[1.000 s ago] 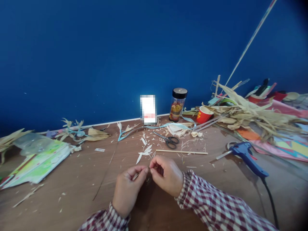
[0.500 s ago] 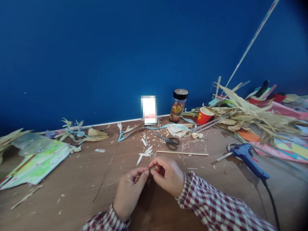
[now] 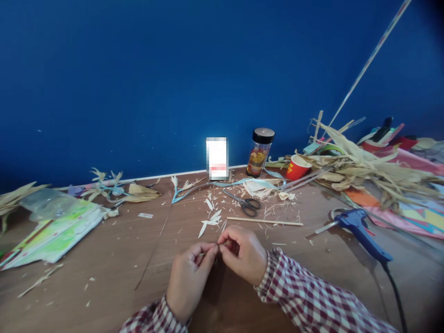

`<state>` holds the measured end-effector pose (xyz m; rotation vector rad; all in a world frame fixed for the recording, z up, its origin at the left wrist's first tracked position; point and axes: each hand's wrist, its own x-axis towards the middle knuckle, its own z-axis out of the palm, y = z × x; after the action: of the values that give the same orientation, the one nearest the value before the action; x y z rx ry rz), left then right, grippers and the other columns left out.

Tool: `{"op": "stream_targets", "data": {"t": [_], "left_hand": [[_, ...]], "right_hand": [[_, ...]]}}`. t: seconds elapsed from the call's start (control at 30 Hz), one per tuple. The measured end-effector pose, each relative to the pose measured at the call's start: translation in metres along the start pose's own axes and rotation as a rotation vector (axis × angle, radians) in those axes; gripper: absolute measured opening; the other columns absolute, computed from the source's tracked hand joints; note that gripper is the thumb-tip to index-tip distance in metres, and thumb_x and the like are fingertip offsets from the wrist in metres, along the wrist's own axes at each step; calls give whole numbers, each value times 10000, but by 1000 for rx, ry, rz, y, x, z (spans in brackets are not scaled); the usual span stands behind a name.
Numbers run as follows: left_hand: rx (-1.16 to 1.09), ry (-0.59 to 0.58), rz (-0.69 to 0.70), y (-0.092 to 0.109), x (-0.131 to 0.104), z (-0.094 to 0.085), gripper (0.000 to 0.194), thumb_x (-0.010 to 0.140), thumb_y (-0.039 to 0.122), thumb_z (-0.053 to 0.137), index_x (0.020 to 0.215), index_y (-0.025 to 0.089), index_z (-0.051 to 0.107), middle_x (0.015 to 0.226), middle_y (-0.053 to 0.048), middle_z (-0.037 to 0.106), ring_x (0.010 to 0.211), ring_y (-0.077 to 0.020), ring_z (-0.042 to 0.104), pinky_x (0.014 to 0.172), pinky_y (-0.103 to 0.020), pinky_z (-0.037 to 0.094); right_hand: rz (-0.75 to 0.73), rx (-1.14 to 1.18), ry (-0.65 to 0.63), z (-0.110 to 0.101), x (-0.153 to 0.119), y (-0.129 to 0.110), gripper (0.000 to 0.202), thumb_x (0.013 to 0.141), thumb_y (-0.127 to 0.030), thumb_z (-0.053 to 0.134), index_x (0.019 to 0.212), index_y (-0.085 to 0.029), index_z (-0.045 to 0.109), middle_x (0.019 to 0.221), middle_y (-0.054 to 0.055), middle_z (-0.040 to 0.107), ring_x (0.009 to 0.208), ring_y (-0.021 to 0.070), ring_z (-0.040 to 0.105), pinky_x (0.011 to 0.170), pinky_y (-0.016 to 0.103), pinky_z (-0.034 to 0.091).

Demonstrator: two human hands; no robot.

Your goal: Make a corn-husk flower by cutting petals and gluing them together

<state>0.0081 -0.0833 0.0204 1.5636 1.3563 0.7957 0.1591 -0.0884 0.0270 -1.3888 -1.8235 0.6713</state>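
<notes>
Brown table (image 3: 114,259): left hand (image 3: 190,276) and right hand (image 3: 244,255) pinching thin strand (image 3: 226,243) near front edge; scissors (image 3: 248,206), wooden stick (image 3: 264,221) beyond.

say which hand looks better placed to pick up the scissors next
Right, probably. The scissors lie just beyond the right hand, with their handles toward that side; the left hand is farther off. Both hands look pinched, on something too small to identify.
</notes>
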Motion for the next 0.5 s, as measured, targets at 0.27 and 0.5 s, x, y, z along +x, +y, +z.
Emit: {"op": "stream_targets", "data": {"t": [0.27,0.5], "left_hand": [[26,37,48,5,-2,-2,236,751,336,514,822,164,659,675,-23,670,603,-149,573,555,-224,432],[68,92,49,2,2,-6,232,742,347,516,800,167,650,658,-15,658,581,-150,559,538,-223,420]], "right_hand": [[-52,-110,8,-2,-1,-2,104,664,-110,507,714,-198,531,655,-24,527,607,109,473,557,210,337],[-10,-43,-7,-4,2,4,85,700,-146,520,762,-197,551,652,-21,554,578,105,495,542,208,364]]}}
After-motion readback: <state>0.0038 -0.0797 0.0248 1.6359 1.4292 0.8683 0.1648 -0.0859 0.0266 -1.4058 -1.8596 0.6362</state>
